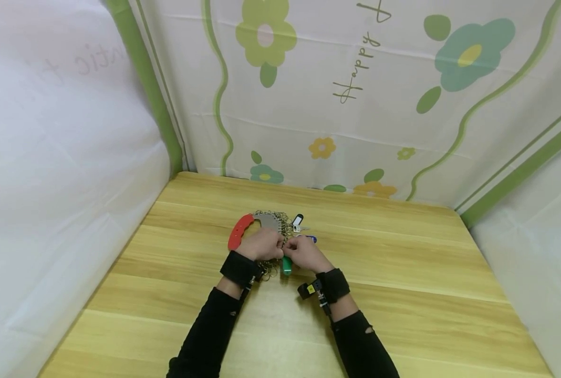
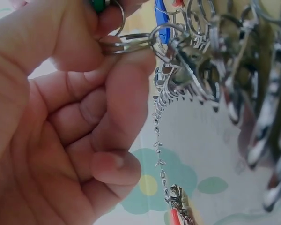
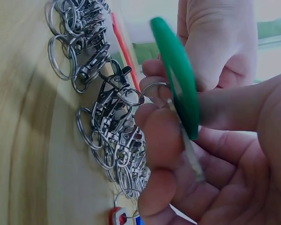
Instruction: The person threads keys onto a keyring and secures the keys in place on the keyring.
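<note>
A key holder with a red handle (image 1: 240, 231) and a curved grey plate (image 1: 267, 220) lies on the wooden table, its outer edge lined with metal snap clasps (image 3: 117, 136) and split rings. My left hand (image 1: 260, 244) lies over the plate; its thumb and index finger pinch a split ring (image 2: 126, 43) linked to one clasp. Close beside it, my right hand (image 1: 307, 254) pinches a green key tag (image 3: 180, 79) near its thin wire ring (image 3: 154, 86). A key (image 3: 189, 152) hangs next to the tag, across the right fingers. Fingers partly hide where tag ring and split ring meet.
Past my hands, a black key tag (image 1: 298, 219) with a key and a blue key tag (image 1: 311, 239) lie at the holder's right edge. In the right wrist view a red tag (image 3: 117, 216) shows low down. Fabric walls (image 1: 328, 115) rise behind and beside the table.
</note>
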{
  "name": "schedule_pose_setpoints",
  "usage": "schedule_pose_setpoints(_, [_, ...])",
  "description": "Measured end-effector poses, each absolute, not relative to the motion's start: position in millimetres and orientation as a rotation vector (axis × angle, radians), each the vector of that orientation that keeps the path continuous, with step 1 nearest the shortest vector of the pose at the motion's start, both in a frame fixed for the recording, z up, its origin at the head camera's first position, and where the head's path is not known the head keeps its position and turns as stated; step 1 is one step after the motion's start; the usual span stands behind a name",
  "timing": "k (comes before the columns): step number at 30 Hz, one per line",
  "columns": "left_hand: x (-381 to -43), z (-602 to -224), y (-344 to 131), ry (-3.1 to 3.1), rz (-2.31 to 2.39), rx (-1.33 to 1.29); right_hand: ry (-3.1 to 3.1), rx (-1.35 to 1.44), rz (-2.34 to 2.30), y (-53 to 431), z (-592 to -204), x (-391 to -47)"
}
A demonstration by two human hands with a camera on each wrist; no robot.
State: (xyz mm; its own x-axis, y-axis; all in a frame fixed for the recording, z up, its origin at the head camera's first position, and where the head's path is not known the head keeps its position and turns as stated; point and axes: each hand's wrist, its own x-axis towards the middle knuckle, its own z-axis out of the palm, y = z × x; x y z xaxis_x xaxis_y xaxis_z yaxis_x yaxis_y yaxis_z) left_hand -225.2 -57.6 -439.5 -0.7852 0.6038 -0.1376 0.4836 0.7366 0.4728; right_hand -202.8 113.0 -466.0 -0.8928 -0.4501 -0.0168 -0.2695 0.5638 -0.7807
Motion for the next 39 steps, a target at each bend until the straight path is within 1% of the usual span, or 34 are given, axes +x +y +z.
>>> schedule_pose_setpoints(8, [-225.1,-441.8,-57.6,2.645,0.668,0.833,2.584,-0.542,-1.269,114.7,-467.8,-202.9])
schedule_pose_setpoints(17, [-229.6,-443.8,-61.8,2.568,0.757,0.902,2.560,-0.492,-1.310,118.6,-467.2,-206.6])
schedule_pose_setpoints(25, [-228.5,-440.6,-63.0,2.557,0.716,0.906,2.557,-0.428,-1.319,118.4,-464.9,-207.1])
schedule_pose_setpoints(39, [-228.1,-441.6,-61.4,2.562,0.693,0.895,2.640,-0.547,-1.265,117.9,-464.3,-204.1])
